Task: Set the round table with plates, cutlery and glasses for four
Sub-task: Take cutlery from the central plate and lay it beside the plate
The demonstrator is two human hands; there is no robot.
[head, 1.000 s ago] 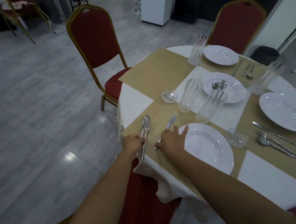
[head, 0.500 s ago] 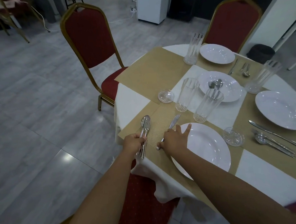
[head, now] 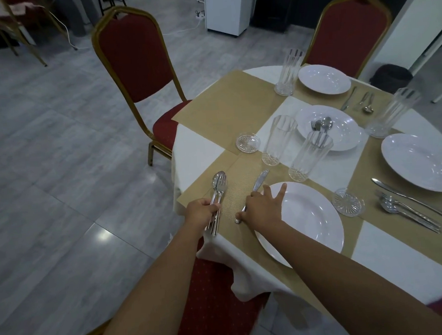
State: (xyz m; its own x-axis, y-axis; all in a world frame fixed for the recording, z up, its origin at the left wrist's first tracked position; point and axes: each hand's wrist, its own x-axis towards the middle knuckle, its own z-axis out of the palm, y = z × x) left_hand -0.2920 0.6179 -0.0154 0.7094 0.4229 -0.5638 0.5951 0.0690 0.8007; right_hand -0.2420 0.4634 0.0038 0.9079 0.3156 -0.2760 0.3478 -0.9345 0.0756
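Observation:
On the near tan placemat (head: 238, 189) my left hand (head: 200, 211) grips the handles of a spoon and fork (head: 219, 184) lying together. My right hand (head: 262, 207) rests on a table knife (head: 259, 180), fingers spread, right beside the near white plate (head: 305, 217). Two tall ribbed glasses (head: 277, 140) (head: 308, 155) stand behind the knife. A centre plate (head: 342, 131) holds a fork and spoon. Two more plates (head: 323, 79) (head: 421, 165) sit at the far and right settings, each with cutlery (head: 408, 207) alongside.
Small glass coasters (head: 248, 143) (head: 347, 202) lie on the table. More glasses stand at the far (head: 288, 72) and right (head: 392, 112) settings. Red gold-framed chairs (head: 133, 61) (head: 348, 30) surround the white-clothed table (head: 196, 158); one seat (head: 210, 305) is directly below me.
Both hands stay on the cutlery beside the near plate; the view has shifted slightly. The knife, spoon and fork have hardly moved.

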